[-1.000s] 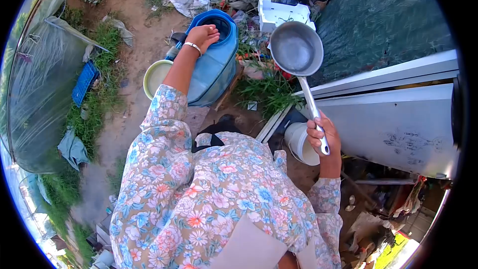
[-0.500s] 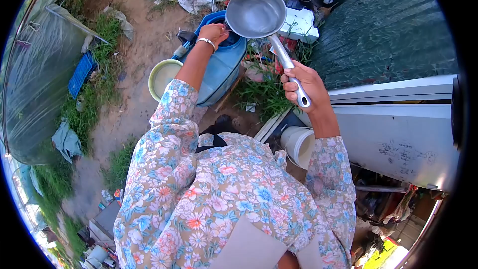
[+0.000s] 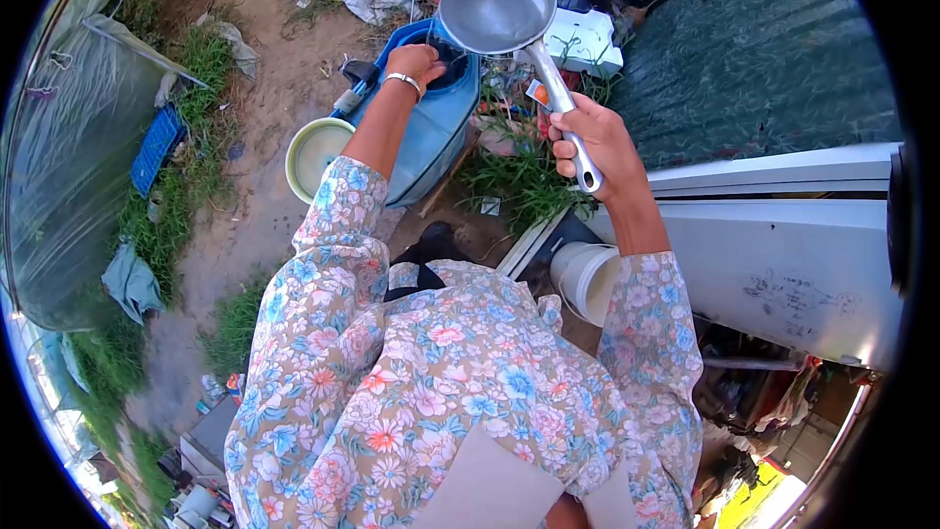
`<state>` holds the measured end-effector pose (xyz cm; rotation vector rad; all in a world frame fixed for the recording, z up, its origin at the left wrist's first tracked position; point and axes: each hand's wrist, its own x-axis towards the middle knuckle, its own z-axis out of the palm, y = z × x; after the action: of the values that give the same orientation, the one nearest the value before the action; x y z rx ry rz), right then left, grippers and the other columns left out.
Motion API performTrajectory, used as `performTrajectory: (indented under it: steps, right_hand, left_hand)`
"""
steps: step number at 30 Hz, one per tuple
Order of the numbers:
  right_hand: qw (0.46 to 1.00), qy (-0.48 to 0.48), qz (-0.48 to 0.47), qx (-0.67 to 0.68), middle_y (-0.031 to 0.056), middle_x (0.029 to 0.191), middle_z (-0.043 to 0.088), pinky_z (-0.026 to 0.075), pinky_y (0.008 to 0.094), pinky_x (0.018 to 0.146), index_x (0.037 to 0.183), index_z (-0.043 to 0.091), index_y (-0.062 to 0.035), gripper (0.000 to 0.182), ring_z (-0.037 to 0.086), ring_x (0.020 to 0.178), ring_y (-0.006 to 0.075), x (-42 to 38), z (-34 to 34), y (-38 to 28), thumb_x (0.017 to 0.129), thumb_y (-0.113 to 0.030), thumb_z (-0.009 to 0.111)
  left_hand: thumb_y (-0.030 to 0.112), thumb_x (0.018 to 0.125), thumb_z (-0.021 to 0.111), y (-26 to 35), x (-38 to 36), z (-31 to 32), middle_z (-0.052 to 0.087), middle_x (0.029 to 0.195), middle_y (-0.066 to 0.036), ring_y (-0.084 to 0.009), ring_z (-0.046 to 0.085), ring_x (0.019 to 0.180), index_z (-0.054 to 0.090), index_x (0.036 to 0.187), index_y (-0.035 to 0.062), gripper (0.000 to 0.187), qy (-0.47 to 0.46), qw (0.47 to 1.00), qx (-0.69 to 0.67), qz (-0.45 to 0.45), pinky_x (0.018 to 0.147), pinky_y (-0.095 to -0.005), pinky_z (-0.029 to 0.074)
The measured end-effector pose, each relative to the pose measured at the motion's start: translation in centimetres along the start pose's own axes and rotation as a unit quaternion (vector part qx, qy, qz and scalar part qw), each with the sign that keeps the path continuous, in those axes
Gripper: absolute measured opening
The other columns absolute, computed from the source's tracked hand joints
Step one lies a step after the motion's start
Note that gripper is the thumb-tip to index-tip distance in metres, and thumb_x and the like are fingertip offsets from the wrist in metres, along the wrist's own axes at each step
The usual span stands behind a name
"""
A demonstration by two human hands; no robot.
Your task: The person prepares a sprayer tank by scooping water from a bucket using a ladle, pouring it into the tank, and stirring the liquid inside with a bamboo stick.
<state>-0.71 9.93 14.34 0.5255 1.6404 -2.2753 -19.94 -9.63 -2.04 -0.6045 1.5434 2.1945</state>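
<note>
A grey metal saucepan (image 3: pixel 497 2) is held up at the top middle, tilted so its inside shows. My right hand (image 3: pixel 599 145) is closed around its long handle, which has a hole at the end. Clear water seems to run from the pan's left rim. My left hand (image 3: pixel 413 64), with a bracelet on the wrist, is beside that rim, over the dark opening of a blue plastic barrel (image 3: pixel 431 137). Its fingers look loosely extended, with nothing visible in them. A pale bowl with a yellow-green rim (image 3: pixel 318 127) sits left of the barrel.
A white bucket (image 3: pixel 578 279) stands by a white metal cabinet (image 3: pixel 764 264) at the right. White foam (image 3: pixel 587 44), grass and scraps lie behind the barrel. A blue crate (image 3: pixel 157 150) and plastic sheeting (image 3: pixel 78 157) are at the left, dark green sheeting (image 3: pixel 754 69) at the right.
The saucepan and my right hand have moved slightly up and left. Water now shows at the pan's left rim. My left hand, near the rim before, has shifted slightly left.
</note>
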Motion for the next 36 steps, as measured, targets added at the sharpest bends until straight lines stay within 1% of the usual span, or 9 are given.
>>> performTrajectory:
  steps: [6, 9, 14, 18, 23, 29, 32, 35, 36]
  right_hand:
    - [0.999, 0.015, -0.014, -0.031, 0.0045, 0.072, 0.047, 0.041, 0.0229, 0.036, 0.096, 0.047, -0.0003, 0.019, 0.048, 0.049, 0.0075, 0.1, 0.2, 0.3, 0.08, -0.005, 0.056]
    - [0.999, 0.019, -0.018, -0.04, 0.0042, 0.072, 0.047, 0.041, 0.0231, 0.036, 0.096, 0.047, -0.0004, 0.019, 0.048, 0.049, 0.0077, 0.1, 0.3, 0.4, 0.08, -0.005, 0.056]
    - [0.997, 0.021, -0.026, -0.066, 0.0027, 0.069, 0.047, 0.041, 0.0234, 0.036, 0.096, 0.047, -0.0006, 0.019, 0.048, 0.048, 0.0075, 0.4, 0.5, 1.0, 0.08, -0.005, 0.056]
    - [0.991, 0.025, -0.062, -0.118, 0.0029, 0.068, 0.049, 0.041, 0.0237, 0.036, 0.095, 0.048, 0.0007, 0.018, 0.05, 0.047, 0.0077, 0.5, 0.5, 1.6, 0.08, -0.005, 0.055]
    - [0.971, 0.037, -0.123, -0.201, 0.0043, 0.064, 0.051, 0.042, 0.025, 0.036, 0.097, 0.05, 0.0035, 0.021, 0.051, 0.045, 0.0093, 0.5, 0.5, 2.3, 0.079, -0.006, 0.055]
    - [0.944, 0.067, -0.146, -0.287, 0.0077, 0.058, 0.054, 0.044, 0.0278, 0.038, 0.117, 0.047, 0.0045, 0.043, 0.052, 0.042, 0.0117, 0.2, 0.3, 3.0, 0.077, -0.011, 0.055]
    - [0.925, 0.097, -0.136, -0.342, 0.0129, 0.062, 0.057, 0.046, 0.0309, 0.044, 0.123, 0.044, 0.0043, 0.052, 0.056, 0.046, 0.0157, -0.4, 0.6, 3.0, 0.076, -0.011, 0.055]
    - [0.893, 0.112, -0.18, -0.396, 0.0197, 0.072, 0.06, 0.05, 0.0361, 0.058, 0.123, 0.044, 0.0042, 0.052, 0.062, 0.058, 0.027, -0.4, 0.1, 3.7, 0.075, -0.011, 0.056]
    - [0.883, 0.114, -0.199, -0.409, 0.0214, 0.076, 0.06, 0.049, 0.0371, 0.063, 0.122, 0.044, 0.0041, 0.052, 0.062, 0.064, 0.0301, -0.4, -0.1, 4.0, 0.074, -0.011, 0.056]
  left_hand:
    - [0.001, 0.083, 0.056, 0.4, -0.1, -0.2, 0.056, 0.099, -0.013, -0.0273, 0.056, 0.09, 0.055, 0.105, -0.0032, 0.023, 0.026, 1.0, 0.002, 0.009, 0.086, -0.0424, 0.048]
    - [0.002, 0.084, 0.055, 0.4, 0.2, -0.6, 0.056, 0.101, -0.012, -0.0267, 0.056, 0.09, 0.055, 0.108, -0.0027, 0.025, 0.008, 1.0, 0.009, 0.006, 0.084, -0.0411, 0.049]
    - [0.003, 0.085, 0.055, 0.3, 0.4, -0.7, 0.055, 0.103, -0.012, -0.0256, 0.056, 0.089, 0.055, 0.109, -0.0021, 0.024, 0.001, 1.0, 0.007, -0.004, 0.084, -0.0389, 0.048]
    - [0.005, 0.085, 0.056, 0.5, 0.2, -1.0, 0.055, 0.104, -0.012, -0.0255, 0.056, 0.091, 0.054, 0.11, -0.0023, 0.026, 0.004, 1.0, 0.029, -0.006, 0.084, -0.0388, 0.048]
    - [0.008, 0.084, 0.056, 0.7, -0.2, -1.3, 0.054, 0.107, -0.014, -0.0273, 0.053, 0.098, 0.052, 0.112, -0.0033, 0.03, -0.02, 0.999, 0.049, -0.002, 0.089, -0.0411, 0.046]
    - [0.009, 0.084, 0.057, 0.9, -1.1, -1.1, 0.054, 0.109, -0.014, -0.0275, 0.052, 0.101, 0.05, 0.116, -0.0033, 0.035, -0.023, 0.997, 0.076, 0.004, 0.092, -0.0415, 0.043]
    - [0.008, 0.084, 0.056, 1.2, -1.8, -1.2, 0.054, 0.108, -0.013, -0.0254, 0.052, 0.102, 0.049, 0.117, -0.0027, 0.036, -0.034, 0.996, 0.085, 0.02, 0.089, -0.0396, 0.045]
    - [0.009, 0.084, 0.055, 1.3, -1.7, -1.3, 0.055, 0.105, -0.012, -0.0228, 0.055, 0.098, 0.05, 0.117, -0.0014, 0.035, -0.031, 0.993, 0.107, 0.043, 0.083, -0.0362, 0.048]
    - [0.009, 0.084, 0.055, 1.4, -1.8, -1.3, 0.056, 0.104, -0.011, -0.022, 0.056, 0.095, 0.05, 0.117, -0.0009, 0.035, -0.027, 0.991, 0.118, 0.05, 0.081, -0.035, 0.049]
